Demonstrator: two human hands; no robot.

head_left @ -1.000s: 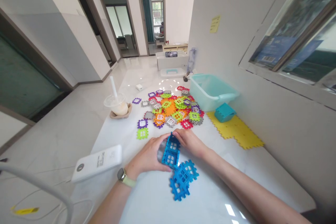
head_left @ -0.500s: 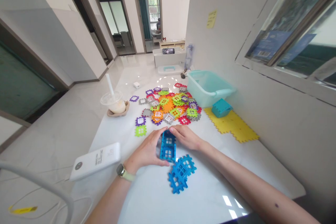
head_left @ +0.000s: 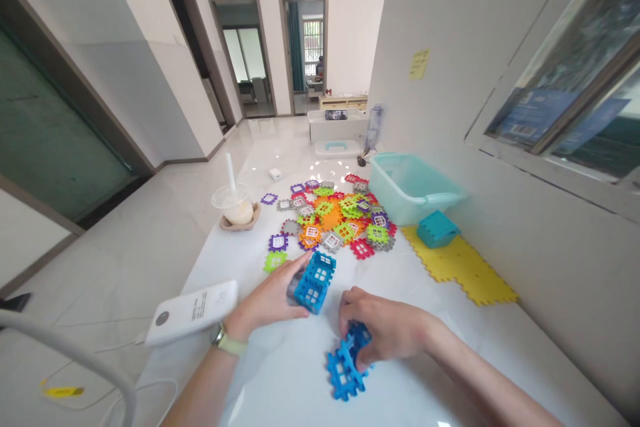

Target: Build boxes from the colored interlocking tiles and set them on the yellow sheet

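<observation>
My left hand (head_left: 273, 297) is closed around a blue box of joined window-pattern tiles (head_left: 316, 282), which it holds tilted over the white table. Lower and to the right, my right hand (head_left: 383, 327) has its fingers curled over a small pile of loose blue window tiles (head_left: 345, 370). Thumb and fingers pinch one blue tile (head_left: 359, 337) at the top of that pile, and the hand covers part of it. Beyond both hands lies a heap of interlocking tiles (head_left: 330, 217) in orange, green, red, grey and purple.
A teal tub (head_left: 415, 193) stands by the wall at the right, near a teal block box (head_left: 437, 229) on yellow joined tiles (head_left: 460, 267). On the left are a lidded drink cup (head_left: 237, 210) in a cardboard holder and a white power bank (head_left: 193, 312).
My right hand has left the blue box and come down onto the loose blue tiles. My left hand keeps the box, now tilted to the right. The camera view has shifted.
</observation>
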